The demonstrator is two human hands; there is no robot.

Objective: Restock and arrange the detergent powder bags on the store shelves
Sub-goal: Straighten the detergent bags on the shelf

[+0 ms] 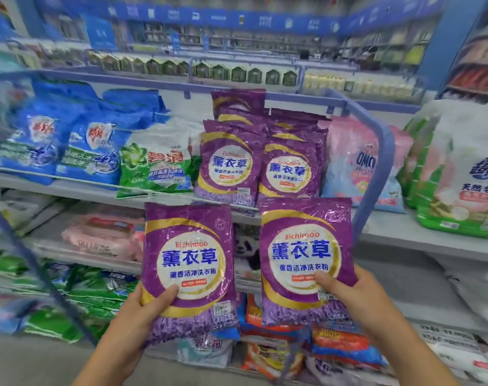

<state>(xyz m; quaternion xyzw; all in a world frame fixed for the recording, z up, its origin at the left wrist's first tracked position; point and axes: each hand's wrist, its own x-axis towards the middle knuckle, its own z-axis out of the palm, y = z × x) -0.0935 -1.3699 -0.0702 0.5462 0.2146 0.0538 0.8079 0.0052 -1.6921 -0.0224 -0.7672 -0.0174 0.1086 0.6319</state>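
Note:
I hold two purple lavender detergent bags upright in front of the shelves. My left hand [142,313] grips the lower left corner of the left bag [189,263], thumb on its front. My right hand [351,296] grips the lower right corner of the right bag [304,257], thumb across its label. Both bags hang below the middle shelf [421,235], where two rows of the same purple bags [231,165] [293,168] stand upright, several deep.
Blue bags [92,151] and a green-white bag [156,165] stand left of the purple rows, a pink-blue bag [357,162] and a white-green bag [465,176] to the right. Lower shelves hold pink, green and orange bags. A blue curved shelf divider [376,165] rises beside the right bag.

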